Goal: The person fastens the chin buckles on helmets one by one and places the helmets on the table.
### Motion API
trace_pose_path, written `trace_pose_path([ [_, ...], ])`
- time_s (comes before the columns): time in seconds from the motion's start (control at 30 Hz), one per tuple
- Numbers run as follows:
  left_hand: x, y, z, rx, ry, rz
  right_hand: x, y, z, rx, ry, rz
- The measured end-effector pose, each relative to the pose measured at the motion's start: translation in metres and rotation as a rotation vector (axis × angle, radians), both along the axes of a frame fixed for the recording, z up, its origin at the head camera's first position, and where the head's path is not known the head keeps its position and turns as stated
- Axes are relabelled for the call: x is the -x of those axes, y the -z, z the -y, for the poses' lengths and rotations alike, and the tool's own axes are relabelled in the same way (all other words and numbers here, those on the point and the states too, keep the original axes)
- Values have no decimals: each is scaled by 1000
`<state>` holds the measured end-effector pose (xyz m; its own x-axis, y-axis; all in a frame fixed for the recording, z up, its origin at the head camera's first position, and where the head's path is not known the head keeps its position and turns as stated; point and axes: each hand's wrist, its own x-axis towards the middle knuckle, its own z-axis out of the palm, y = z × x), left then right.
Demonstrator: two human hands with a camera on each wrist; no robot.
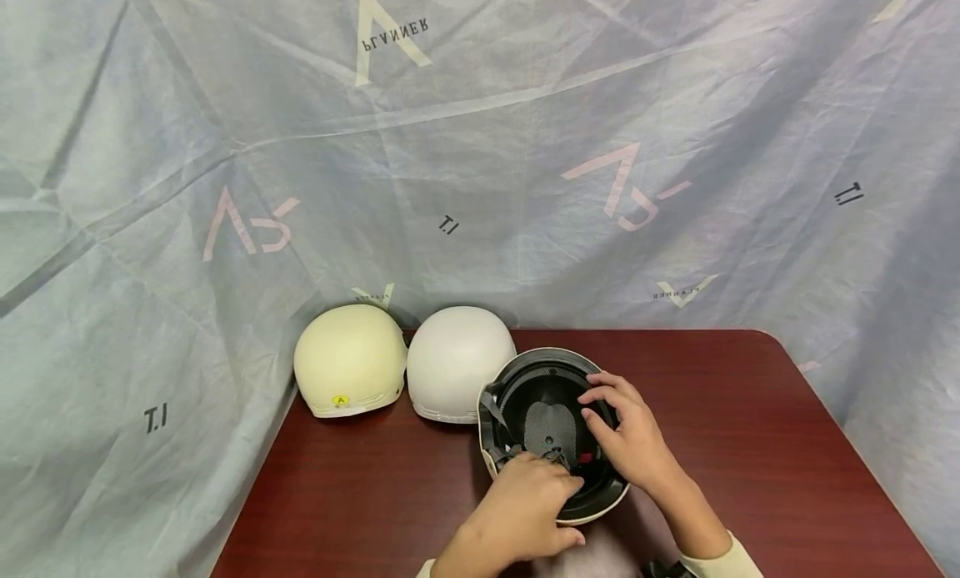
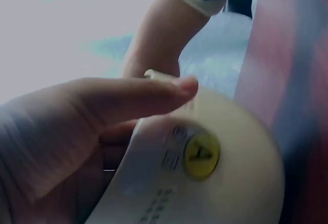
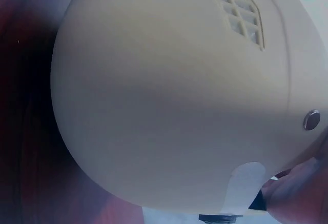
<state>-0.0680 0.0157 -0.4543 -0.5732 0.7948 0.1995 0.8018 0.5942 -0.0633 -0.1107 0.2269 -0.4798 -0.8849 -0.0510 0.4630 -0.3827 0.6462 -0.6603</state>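
Note:
A cream helmet (image 1: 551,407) is tipped with its black-lined inside toward me. My left hand (image 1: 521,507) grips its near rim, fingers reaching inside. In the left wrist view its thumb (image 2: 154,98) lies along the outer shell beside a round yellow "A" sticker (image 2: 202,156); the other fingers are mostly hidden behind the edge. Over the right rim sits my right hand (image 1: 633,436), its fingers loosely bent with the tips above the lining. A dark strap (image 1: 495,415) hangs at the left inner side. The right wrist view is filled by the shell (image 3: 169,96) with its vent (image 3: 240,11).
Two more helmets stand dome up on the left: a pale yellow one (image 1: 350,357) and, touching or close to the held helmet, a white one (image 1: 460,361). The dark red table (image 1: 735,419) extends to the right. A grey printed cloth (image 1: 487,169) hangs behind it.

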Motion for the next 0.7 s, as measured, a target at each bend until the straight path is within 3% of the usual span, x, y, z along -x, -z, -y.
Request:
trace_pose_path([
  [0.13, -3, 3, -13, 5, 27, 47, -2, 1, 0, 48, 23, -26],
  [0.37, -5, 16, -23, -39, -19, -13, -7, 2, -5, 117, 95, -64],
  [0.57, -2, 27, -21, -125, -35, -73, -19, 1, -17, 248, 175, 60],
  [0.7, 1, 35, -20, -223, -8, -77, -26, 6, -21, 310, 194, 127],
])
